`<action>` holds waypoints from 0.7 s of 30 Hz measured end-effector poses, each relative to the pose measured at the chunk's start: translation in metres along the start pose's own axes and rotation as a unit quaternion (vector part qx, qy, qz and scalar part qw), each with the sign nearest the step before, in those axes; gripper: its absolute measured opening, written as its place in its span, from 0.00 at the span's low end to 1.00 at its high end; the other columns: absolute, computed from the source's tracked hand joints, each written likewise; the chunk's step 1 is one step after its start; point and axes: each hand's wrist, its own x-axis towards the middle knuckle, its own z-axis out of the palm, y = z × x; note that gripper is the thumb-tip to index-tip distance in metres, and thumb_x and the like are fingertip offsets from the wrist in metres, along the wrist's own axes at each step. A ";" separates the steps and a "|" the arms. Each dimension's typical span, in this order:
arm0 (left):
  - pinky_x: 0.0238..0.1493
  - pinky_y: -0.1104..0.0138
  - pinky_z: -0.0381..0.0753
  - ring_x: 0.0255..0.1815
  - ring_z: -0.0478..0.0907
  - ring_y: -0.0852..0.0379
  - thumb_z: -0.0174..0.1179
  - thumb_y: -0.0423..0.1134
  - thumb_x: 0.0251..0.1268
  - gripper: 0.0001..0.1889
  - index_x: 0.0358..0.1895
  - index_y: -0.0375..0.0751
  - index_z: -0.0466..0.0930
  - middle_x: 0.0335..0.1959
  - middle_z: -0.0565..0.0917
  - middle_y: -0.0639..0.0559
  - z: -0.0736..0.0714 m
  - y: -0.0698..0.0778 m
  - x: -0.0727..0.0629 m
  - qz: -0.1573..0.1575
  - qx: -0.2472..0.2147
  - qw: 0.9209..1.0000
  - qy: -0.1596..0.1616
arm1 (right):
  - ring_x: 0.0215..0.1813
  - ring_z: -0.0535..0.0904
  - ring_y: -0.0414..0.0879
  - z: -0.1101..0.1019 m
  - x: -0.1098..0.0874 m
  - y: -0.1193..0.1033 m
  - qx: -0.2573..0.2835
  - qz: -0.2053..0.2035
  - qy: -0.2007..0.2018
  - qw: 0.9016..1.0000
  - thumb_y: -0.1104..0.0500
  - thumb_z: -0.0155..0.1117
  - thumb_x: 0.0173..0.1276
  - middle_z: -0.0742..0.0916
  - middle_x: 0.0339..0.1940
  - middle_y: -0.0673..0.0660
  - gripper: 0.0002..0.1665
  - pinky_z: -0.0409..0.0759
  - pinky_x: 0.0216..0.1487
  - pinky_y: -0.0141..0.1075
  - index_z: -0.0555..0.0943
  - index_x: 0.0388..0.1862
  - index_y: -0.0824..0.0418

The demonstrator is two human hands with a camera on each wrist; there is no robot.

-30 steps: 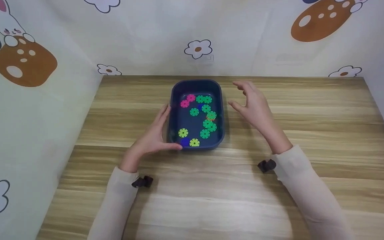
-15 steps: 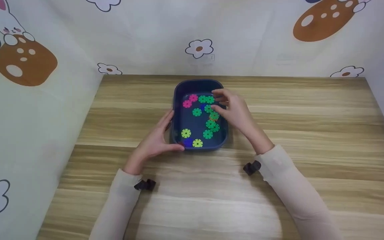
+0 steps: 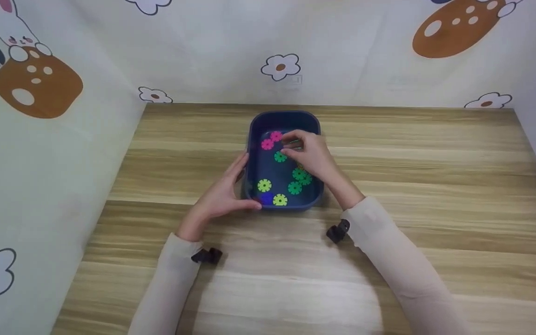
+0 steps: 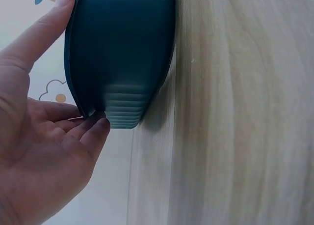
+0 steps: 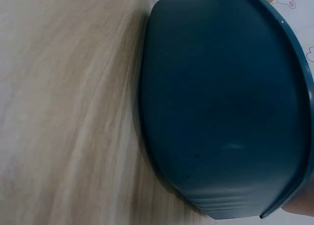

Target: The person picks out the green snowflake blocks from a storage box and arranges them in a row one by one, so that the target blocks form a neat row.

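A dark blue plastic box point(image 3: 275, 173) stands on the table with several flat notched snowflake discs inside. Two pink discs point(image 3: 267, 144) lie towards its far end and two yellow discs point(image 3: 264, 185) at the near end, beside a blue disc point(image 3: 266, 199). Green discs point(image 3: 295, 188) lie mostly along the right side. My left hand point(image 3: 219, 195) holds the box's left rim, its thumb at the near corner; the left wrist view shows curled fingers under the lip. Over the box is my right hand point(image 3: 314, 156), fingers bent and apart from the thumb, hiding some discs.
A wood-grain table point(image 3: 426, 177) surrounds the box. Behind it rises a pale patterned cloth point(image 3: 212, 56), which also covers the left side. Each sleeve carries a small black wrist device point(image 3: 207, 256).
My right hand has moved left from beside the box to above the green discs. My left hand stays on the rim, and the box sits slightly further right in view.
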 end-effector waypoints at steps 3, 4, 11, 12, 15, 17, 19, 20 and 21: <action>0.72 0.56 0.51 0.76 0.44 0.48 0.77 0.51 0.44 0.62 0.78 0.40 0.42 0.78 0.43 0.43 -0.001 0.000 0.000 0.004 -0.002 1.000 0.000 | 0.49 0.82 0.50 0.003 0.004 0.000 -0.008 0.009 -0.010 1.000 0.65 0.66 0.66 0.84 0.50 0.61 0.17 0.81 0.49 0.38 0.80 0.53 0.68; 0.72 0.56 0.51 0.76 0.44 0.49 0.77 0.52 0.44 0.63 0.78 0.40 0.42 0.78 0.43 0.42 -0.001 0.001 0.000 0.005 -0.002 1.000 0.001 | 0.49 0.82 0.50 0.004 0.006 0.000 -0.011 0.013 -0.014 1.000 0.64 0.66 0.66 0.84 0.50 0.62 0.18 0.80 0.50 0.39 0.80 0.54 0.68; 0.71 0.55 0.52 0.75 0.46 0.48 0.76 0.51 0.46 0.61 0.78 0.42 0.42 0.78 0.43 0.44 0.000 0.002 0.000 -0.003 0.003 1.000 0.001 | 0.55 0.79 0.52 0.013 0.014 0.007 -0.025 0.066 -0.050 0.996 0.63 0.67 0.66 0.82 0.56 0.63 0.24 0.76 0.56 0.41 0.76 0.60 0.68; 0.71 0.55 0.52 0.75 0.46 0.48 0.76 0.51 0.46 0.61 0.78 0.42 0.42 0.78 0.43 0.44 0.000 0.002 0.000 -0.006 0.003 1.000 0.001 | 0.57 0.78 0.53 0.014 0.016 0.008 -0.024 0.077 -0.056 0.995 0.63 0.67 0.66 0.81 0.57 0.63 0.25 0.76 0.57 0.41 0.76 0.60 0.68; 0.71 0.53 0.53 0.75 0.46 0.48 0.76 0.51 0.46 0.61 0.78 0.43 0.42 0.78 0.43 0.45 0.001 0.002 0.000 -0.012 0.007 1.000 0.003 | 0.59 0.76 0.52 0.017 0.018 0.010 -0.025 0.110 -0.068 0.991 0.63 0.67 0.65 0.80 0.58 0.62 0.26 0.75 0.58 0.41 0.75 0.61 0.67; 0.70 0.52 0.53 0.75 0.46 0.48 0.76 0.52 0.46 0.61 0.78 0.45 0.42 0.78 0.43 0.45 0.001 0.002 0.000 -0.014 0.009 1.000 0.004 | 0.58 0.76 0.52 0.018 0.019 0.010 -0.030 0.123 -0.073 0.989 0.63 0.67 0.65 0.80 0.58 0.62 0.26 0.75 0.58 0.41 0.75 0.61 0.67; 0.71 0.52 0.53 0.76 0.45 0.48 0.76 0.52 0.46 0.61 0.78 0.46 0.42 0.78 0.43 0.46 0.001 0.001 0.000 -0.016 0.006 1.000 0.005 | 0.57 0.77 0.52 0.019 0.019 0.011 -0.048 0.126 -0.077 0.988 0.64 0.67 0.64 0.81 0.56 0.62 0.24 0.76 0.56 0.41 0.76 0.59 0.67; 0.71 0.52 0.53 0.76 0.45 0.48 0.76 0.51 0.47 0.60 0.79 0.46 0.42 0.78 0.42 0.46 0.001 0.001 0.000 -0.016 0.004 1.000 0.005 | 0.55 0.78 0.52 0.020 0.019 0.011 -0.059 0.124 -0.082 0.987 0.64 0.68 0.64 0.82 0.55 0.62 0.23 0.76 0.55 0.41 0.77 0.58 0.67; 0.71 0.52 0.52 0.76 0.45 0.48 0.76 0.51 0.47 0.60 0.79 0.46 0.42 0.78 0.42 0.45 0.001 0.000 0.000 -0.015 0.004 1.000 0.005 | 0.54 0.78 0.51 0.021 0.019 0.011 -0.070 0.122 -0.088 0.986 0.65 0.67 0.64 0.82 0.53 0.62 0.22 0.77 0.54 0.40 0.78 0.57 0.67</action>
